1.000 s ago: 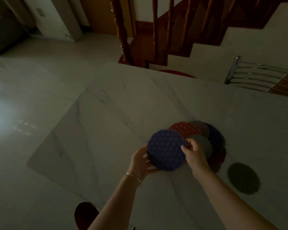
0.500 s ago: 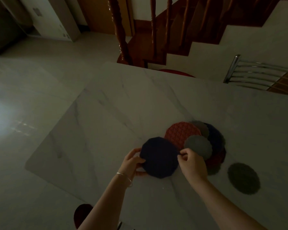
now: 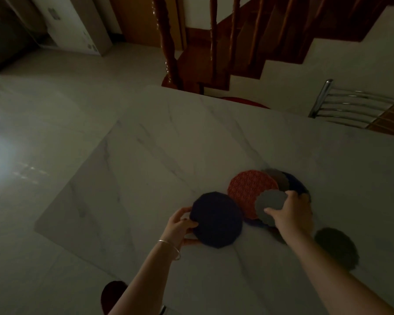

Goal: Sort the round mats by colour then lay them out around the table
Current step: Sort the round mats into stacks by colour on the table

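A dark blue round mat (image 3: 216, 220) lies on the white marble table (image 3: 173, 155), and my left hand (image 3: 180, 226) grips its left edge. To its right is an overlapping pile of mats: a red one (image 3: 248, 189), a small grey one (image 3: 270, 204) on top, a brownish-grey one (image 3: 276, 177) and another dark blue one (image 3: 295, 184) behind. My right hand (image 3: 290, 214) has its thumb and fingers closed around the small grey mat. A dark green mat (image 3: 337, 247) lies alone further right.
A metal chair back (image 3: 350, 105) stands at the table's far right edge and a red seat (image 3: 243, 102) shows at the far edge. A wooden staircase with turned balusters (image 3: 168, 42) rises behind. A dark red stool (image 3: 112, 296) sits near my left arm.
The dark blue mat has come down and left onto the table with my left hand still on it. My right hand let go of it and moved right onto the small grey mat.
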The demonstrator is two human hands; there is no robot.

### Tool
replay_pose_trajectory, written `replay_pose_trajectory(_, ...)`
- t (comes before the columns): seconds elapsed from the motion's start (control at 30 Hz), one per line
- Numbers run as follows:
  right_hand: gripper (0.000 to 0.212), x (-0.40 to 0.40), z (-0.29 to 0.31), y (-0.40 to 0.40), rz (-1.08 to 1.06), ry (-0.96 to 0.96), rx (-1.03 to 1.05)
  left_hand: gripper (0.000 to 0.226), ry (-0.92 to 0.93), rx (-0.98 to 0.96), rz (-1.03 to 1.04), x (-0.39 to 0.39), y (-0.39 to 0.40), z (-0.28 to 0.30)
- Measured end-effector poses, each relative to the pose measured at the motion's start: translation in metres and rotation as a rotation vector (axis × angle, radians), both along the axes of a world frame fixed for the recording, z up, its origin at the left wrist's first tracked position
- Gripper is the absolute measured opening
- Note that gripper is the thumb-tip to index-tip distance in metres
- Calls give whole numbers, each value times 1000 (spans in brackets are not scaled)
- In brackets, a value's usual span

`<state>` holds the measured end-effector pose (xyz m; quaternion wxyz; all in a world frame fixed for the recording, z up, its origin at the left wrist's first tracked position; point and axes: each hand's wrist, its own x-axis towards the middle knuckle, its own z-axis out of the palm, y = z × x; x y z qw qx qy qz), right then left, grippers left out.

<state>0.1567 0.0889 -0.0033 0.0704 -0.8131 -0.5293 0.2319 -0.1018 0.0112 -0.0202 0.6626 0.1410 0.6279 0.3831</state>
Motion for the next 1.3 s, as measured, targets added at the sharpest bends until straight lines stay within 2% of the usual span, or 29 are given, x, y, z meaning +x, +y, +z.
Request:
replay_pose_trajectory(0.1,42,13,0,-4,-75,138,90,37,13,0,-1,2,1,3)
replay_pose_trajectory(0.17,29,31,2,-7,-195,183,183,40,25,1,-8,3,3,6)
replay_pose_trajectory(0.27,26,74,5,-19,-445,130,328,42,39,10,-14,3,5,9)
replay_pose_trajectory(0.33,27,102,2,-31,-590,121,273,41,48,15,-14,2,5,11)
replay_pose_trajectory(0.4,30,122,-3,-45,-633,81,158,40,55,20,-11,0,4,10)
replay_pose_trajectory(0.5,41,131,-8,-59,-558,-120,68,38,56,27,18,-6,1,8)
replay_pose_trajectory(0.57,41,118,-6,-57,-502,-201,182,36,49,32,39,-11,-2,6)
replay_pose_trajectory(0.67,34,75,2,-37,-236,-172,363,35,49,29,70,-19,-8,1)
replay_pose_trajectory(0.73,31,41,7,-18,-26,-81,361,33,52,23,94,-22,-12,-1)
replay_pose_trajectory(0.8,37,10,9,-4,89,34,271,33,57,15,114,-23,-16,-2)
replay_pose_trajectory(0.93,62,-20,6,10,53,-40,61,32,46,24,139,-23,-19,-2)
replay_pose_trajectory(1.1,88,-31,4,12,-40,-83,-36,31,36,25,133,-24,-18,-1)
replay_pose_trajectory(1.3,86,-27,5,19,-65,-157,-19,32,16,13,134,-24,-19,-5)
